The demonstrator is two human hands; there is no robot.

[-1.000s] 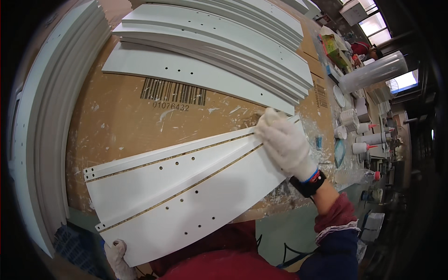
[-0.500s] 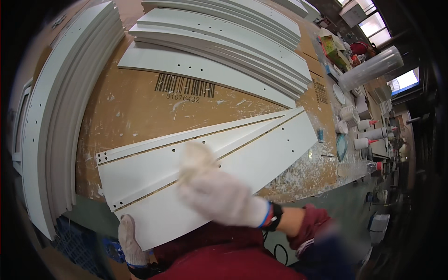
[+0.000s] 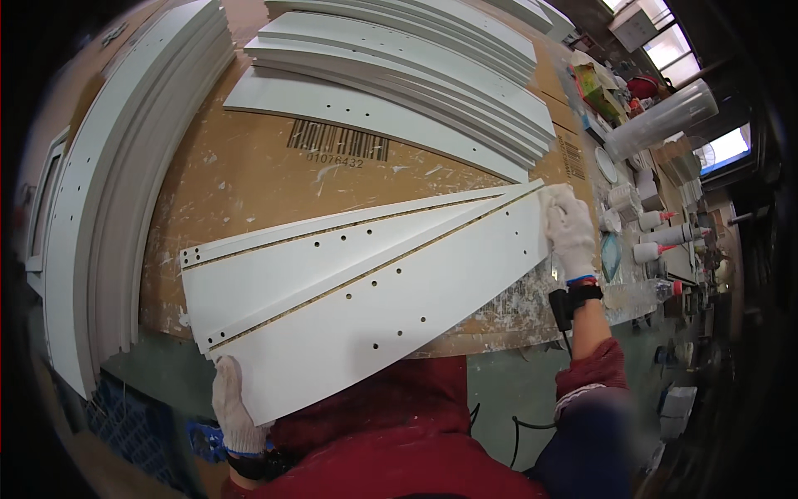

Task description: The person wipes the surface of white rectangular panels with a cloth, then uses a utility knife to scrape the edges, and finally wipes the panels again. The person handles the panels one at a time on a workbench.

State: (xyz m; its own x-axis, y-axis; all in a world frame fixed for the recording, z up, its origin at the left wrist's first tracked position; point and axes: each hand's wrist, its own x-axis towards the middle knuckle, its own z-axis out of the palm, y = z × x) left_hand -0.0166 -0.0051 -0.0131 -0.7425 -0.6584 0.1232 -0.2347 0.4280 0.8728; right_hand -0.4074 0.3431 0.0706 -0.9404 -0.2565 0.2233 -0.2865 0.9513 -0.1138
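A white drilled panel with a groove along its far edge lies nearest to me, partly on top of a second white grooved panel. Their right ends meet, and they fan apart toward the left. My left hand, in a whitish knit glove, grips the front panel's near left corner; its fingertips are hidden beneath. At the right end of the same panel, my gloved right hand is closed over the edge. A black band with a dark box-shaped piece and a cable is at my right wrist.
Stacks of white panels stand at the left and the far side. Stained cardboard covers the table. Along the right lie white bottles with red tips, a clear plastic bottle and a clear cylinder.
My right hand has moved from the middle of the panels to the front panel's right end, uncovering several holes. My left hand stays at the left corner.
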